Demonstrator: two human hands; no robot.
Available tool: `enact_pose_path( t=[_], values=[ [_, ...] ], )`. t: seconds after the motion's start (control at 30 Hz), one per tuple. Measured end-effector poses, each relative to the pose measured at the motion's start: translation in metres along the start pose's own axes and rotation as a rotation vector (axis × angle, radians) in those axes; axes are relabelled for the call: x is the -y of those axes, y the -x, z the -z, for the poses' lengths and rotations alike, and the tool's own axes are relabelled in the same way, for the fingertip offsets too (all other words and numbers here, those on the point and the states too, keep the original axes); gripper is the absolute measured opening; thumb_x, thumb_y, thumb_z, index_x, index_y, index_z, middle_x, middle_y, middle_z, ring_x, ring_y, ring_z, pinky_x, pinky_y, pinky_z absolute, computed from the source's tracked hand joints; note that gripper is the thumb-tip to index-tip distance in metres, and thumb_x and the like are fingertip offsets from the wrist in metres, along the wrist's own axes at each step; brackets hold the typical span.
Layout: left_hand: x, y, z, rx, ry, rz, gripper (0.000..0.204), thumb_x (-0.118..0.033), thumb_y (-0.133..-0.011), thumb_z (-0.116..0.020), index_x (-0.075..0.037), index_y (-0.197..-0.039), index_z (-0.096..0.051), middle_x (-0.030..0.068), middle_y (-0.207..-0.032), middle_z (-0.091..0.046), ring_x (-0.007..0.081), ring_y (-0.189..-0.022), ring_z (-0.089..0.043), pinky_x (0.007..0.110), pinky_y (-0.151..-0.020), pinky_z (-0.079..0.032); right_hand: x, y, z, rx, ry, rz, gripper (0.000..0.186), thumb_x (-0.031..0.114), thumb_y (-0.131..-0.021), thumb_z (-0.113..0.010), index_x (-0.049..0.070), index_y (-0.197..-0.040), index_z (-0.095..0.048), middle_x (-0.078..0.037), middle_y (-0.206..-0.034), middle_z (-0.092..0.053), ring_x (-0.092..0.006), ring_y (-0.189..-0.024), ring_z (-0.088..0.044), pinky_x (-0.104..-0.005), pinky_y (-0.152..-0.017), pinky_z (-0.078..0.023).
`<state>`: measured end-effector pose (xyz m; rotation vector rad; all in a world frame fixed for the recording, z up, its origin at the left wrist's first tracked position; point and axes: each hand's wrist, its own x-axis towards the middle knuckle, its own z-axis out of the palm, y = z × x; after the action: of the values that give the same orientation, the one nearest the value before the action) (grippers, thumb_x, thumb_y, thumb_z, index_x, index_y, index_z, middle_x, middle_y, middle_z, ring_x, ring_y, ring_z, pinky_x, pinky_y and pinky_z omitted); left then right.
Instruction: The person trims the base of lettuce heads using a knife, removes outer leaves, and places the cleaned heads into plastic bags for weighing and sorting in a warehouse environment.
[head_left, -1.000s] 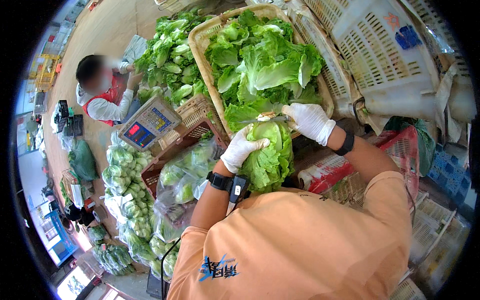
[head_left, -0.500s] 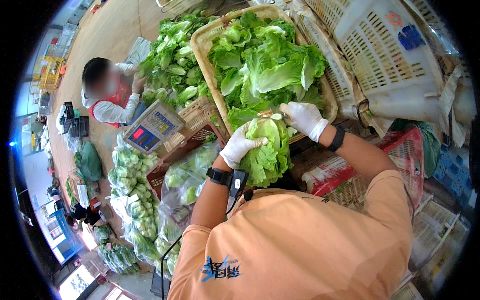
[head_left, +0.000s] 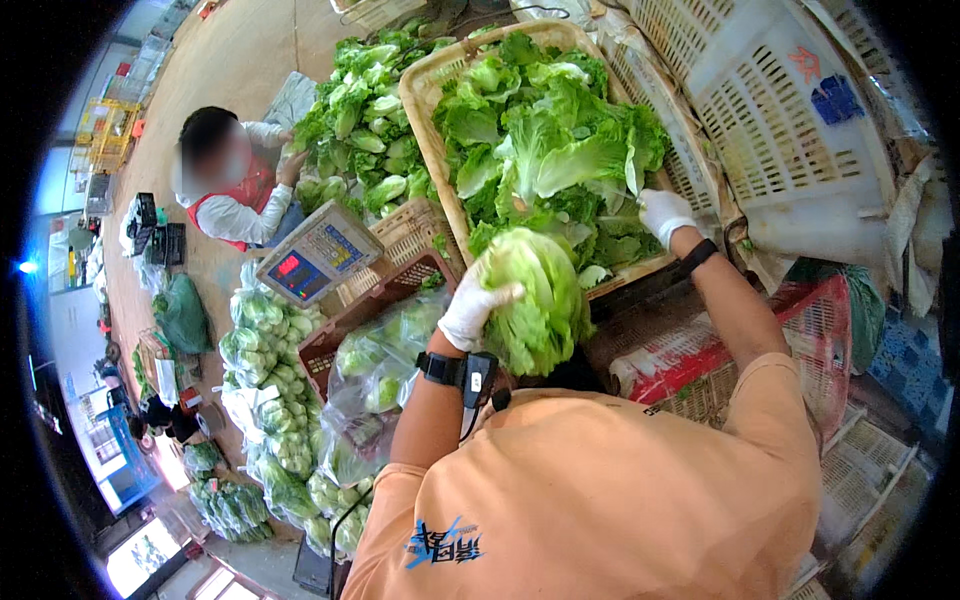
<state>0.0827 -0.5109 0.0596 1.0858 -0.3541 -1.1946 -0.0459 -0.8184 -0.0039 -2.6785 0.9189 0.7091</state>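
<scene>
A green lettuce head point(head_left: 535, 305) sits in my gloved left hand point(head_left: 480, 305), whose fingers wrap round its side. My gloved right hand point(head_left: 665, 215) is raised at the right edge of a cream crate point(head_left: 428, 135) full of loose lettuce leaves point(head_left: 580, 160), closed on a knife point(head_left: 632, 170) with the blade pointing up, apart from the lettuce head.
A co-worker point(head_left: 230, 200) stands at a pile of greens point(head_left: 370, 120). Left of me are a weighing scale point(head_left: 320, 250), a brown crate point(head_left: 325, 340) and bagged vegetables point(head_left: 260, 370). Slotted white crates point(head_left: 760, 180) and a red-rimmed basket point(head_left: 810, 350) stand at right.
My right hand has moved up and right with the knife, away from the lettuce's cut end. The lettuce head has turned in my left hand, hiding that end.
</scene>
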Motion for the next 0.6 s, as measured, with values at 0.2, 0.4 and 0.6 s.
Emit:
enact_pose_path(
  t=[0.2, 0.4, 0.6],
  values=[
    [-0.003, 0.000, -0.004, -0.154, 0.300, 0.120, 0.040, -0.018, -0.086, -0.059, -0.002, -0.121, -0.049, 0.0064, -0.105, -0.060, 0.0168, -0.091, -0.060, 0.031, -0.077, -0.051, 0.056, 0.043, -0.014, 0.134, -1.296, 0.410, 0.065, 0.050, -0.076, -0.067, 0.003, -0.116, -0.050, -0.004, -0.092, -0.061, -0.0151, -0.086, -0.058, -0.0275, -0.082, -0.045],
    [-0.020, -0.010, -0.005, -0.113, 0.283, 0.406, 0.031, -0.017, -0.087, -0.059, -0.004, -0.114, -0.055, 0.0042, -0.096, -0.064, 0.0135, -0.080, -0.063, 0.026, -0.069, -0.052, 0.062, 0.067, -0.034, 0.390, -1.765, 0.487, 0.067, 0.044, -0.077, -0.069, 0.003, -0.125, -0.046, -0.003, -0.109, -0.056, -0.0130, -0.102, -0.052, -0.0268, -0.091, -0.041],
    [-0.027, -0.049, 0.029, -0.223, -0.202, 0.097, 0.049, -0.023, -0.085, -0.064, 0.001, -0.124, -0.047, 0.0121, -0.113, -0.059, 0.0198, -0.100, -0.059, 0.028, -0.084, -0.048, 0.048, 0.073, -0.049, 0.441, -2.076, 0.403, 0.063, 0.041, -0.080, -0.066, 0.004, -0.127, -0.046, -0.002, -0.116, -0.054, -0.0114, -0.105, -0.050, -0.0273, -0.089, -0.041]
  ],
)
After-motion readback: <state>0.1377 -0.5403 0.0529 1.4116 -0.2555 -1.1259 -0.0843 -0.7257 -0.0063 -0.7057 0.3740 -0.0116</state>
